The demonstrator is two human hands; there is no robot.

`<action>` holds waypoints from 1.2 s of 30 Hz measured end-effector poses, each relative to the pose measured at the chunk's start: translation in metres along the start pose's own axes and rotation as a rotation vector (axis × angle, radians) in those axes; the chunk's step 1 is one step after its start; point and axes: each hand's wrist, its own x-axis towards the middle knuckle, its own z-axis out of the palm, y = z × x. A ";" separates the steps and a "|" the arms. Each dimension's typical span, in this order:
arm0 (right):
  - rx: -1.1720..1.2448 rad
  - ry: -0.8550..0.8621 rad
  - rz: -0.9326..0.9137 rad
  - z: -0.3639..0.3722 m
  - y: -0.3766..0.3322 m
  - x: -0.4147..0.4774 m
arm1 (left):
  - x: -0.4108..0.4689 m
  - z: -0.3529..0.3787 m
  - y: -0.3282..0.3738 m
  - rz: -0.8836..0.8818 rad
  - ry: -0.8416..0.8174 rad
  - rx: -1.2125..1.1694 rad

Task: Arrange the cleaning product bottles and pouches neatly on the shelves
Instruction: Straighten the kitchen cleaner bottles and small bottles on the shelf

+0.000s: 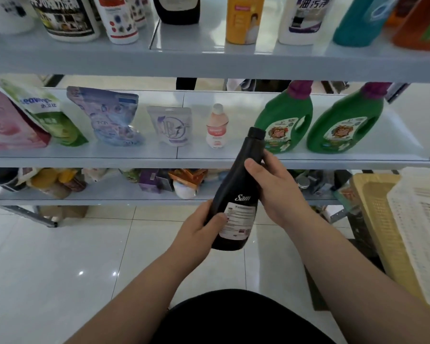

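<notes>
Black bottle [236, 194] tilts cap-up toward the middle shelf [308, 161] — left hand [199, 229] grips its base, right hand [273, 192] its neck.

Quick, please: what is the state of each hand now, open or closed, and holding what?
Left hand: closed around the lower body of the black bottle.
Right hand: closed around the same bottle's neck.
</notes>
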 end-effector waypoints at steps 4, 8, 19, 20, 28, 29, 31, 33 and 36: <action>0.091 -0.016 0.181 -0.017 0.006 0.004 | -0.005 0.022 0.016 -0.175 0.037 -0.238; 0.223 -0.018 0.394 -0.017 0.015 0.000 | -0.008 0.032 0.021 -0.270 0.054 -0.327; 0.593 -0.267 0.440 0.009 0.034 -0.008 | -0.021 0.023 0.025 -0.447 0.034 -0.627; 0.612 -0.278 0.417 0.010 0.034 -0.007 | -0.020 0.022 0.024 -0.452 0.049 -0.617; 0.655 -0.345 0.243 0.034 0.035 -0.006 | -0.017 -0.005 0.009 -0.405 0.027 -0.440; 0.666 -0.343 0.182 0.036 0.034 -0.006 | -0.016 -0.009 0.005 -0.378 0.021 -0.413; 0.632 -0.372 0.078 0.041 0.030 -0.005 | -0.013 -0.019 -0.004 -0.284 -0.008 -0.347; 0.556 -0.408 -0.025 0.046 0.027 -0.005 | -0.014 -0.029 -0.007 -0.128 -0.077 -0.130; 0.485 -0.454 -0.106 0.057 0.023 -0.008 | -0.015 -0.038 -0.006 0.071 -0.089 0.082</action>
